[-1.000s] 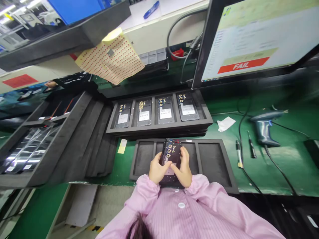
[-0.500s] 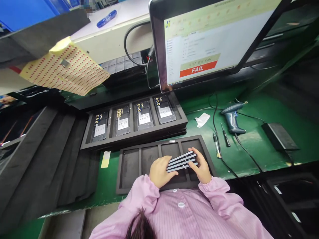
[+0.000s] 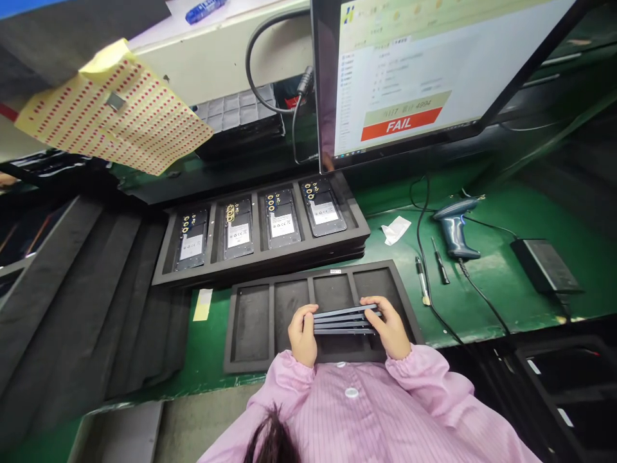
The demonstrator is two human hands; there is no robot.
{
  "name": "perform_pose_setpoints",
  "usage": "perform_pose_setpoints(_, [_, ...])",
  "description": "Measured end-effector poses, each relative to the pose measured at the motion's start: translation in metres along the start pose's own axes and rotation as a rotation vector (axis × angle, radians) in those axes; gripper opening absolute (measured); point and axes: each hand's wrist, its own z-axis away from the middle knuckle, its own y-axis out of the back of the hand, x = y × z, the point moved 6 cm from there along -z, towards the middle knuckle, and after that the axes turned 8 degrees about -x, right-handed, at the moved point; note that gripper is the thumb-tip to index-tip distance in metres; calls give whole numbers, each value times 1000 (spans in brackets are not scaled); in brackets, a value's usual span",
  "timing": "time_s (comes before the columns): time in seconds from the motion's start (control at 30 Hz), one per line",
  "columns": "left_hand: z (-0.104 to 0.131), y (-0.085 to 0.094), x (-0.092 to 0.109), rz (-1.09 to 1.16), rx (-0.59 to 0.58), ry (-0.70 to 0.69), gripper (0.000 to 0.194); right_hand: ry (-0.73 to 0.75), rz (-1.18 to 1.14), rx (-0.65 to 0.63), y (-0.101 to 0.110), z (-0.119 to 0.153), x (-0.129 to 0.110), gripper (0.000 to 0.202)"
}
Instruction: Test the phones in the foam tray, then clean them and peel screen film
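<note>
Between my two hands is a stack of several thin phones (image 3: 343, 320), seen edge-on and slightly fanned toward the right. My left hand (image 3: 303, 334) grips the stack's left end, and my right hand (image 3: 388, 326) closes on its right end. Below the stack lies a black foam tray (image 3: 250, 366) whose visible compartments hold nothing. Behind it, another foam tray (image 3: 260, 260) sits on top of a pile of trays. Several phones with white labels, one of them a dark phone (image 3: 322, 212), lie in its compartments.
A monitor (image 3: 405, 77) showing a red FAIL bar stands at the back. To the right lie a barcode scanner (image 3: 457, 228), a screwdriver (image 3: 440, 262), a pen (image 3: 422, 281), cables and a black power adapter (image 3: 544, 265). Foam sheets (image 3: 91, 302) lean at the left. A yellow dotted sheet (image 3: 120, 109) hangs above.
My left hand has shifted from the side of the stack to its left end, with the thumb now upright. The stack has turned more level. The camera view has moved slightly.
</note>
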Motion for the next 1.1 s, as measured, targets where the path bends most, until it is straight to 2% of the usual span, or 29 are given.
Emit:
perform_pose_setpoints(0.13, [-2, 0, -2, 26, -86, -12, 27, -121, 61, -57, 1, -14, -10, 19])
perform_pose_setpoints(0.37, [-3, -3, -2, 70, -104, -93, 28, -233, 64, -107, -3, -28, -17, 15])
perform_pose_setpoints(0.67, [-4, -3, -2, 55, -113, -123, 27, -215, 64, -118, -9, -32, -18, 23])
perform_pose_setpoints(0.93, [-5, -4, -2, 52, -119, -123, 29, -99, -65, -262, 3, -26, -19, 44])
perform_pose_setpoints(1.1, [-4, -4, -5, 41, -123, -114, 30, -104, -75, -269, -1, -29, -13, 51])
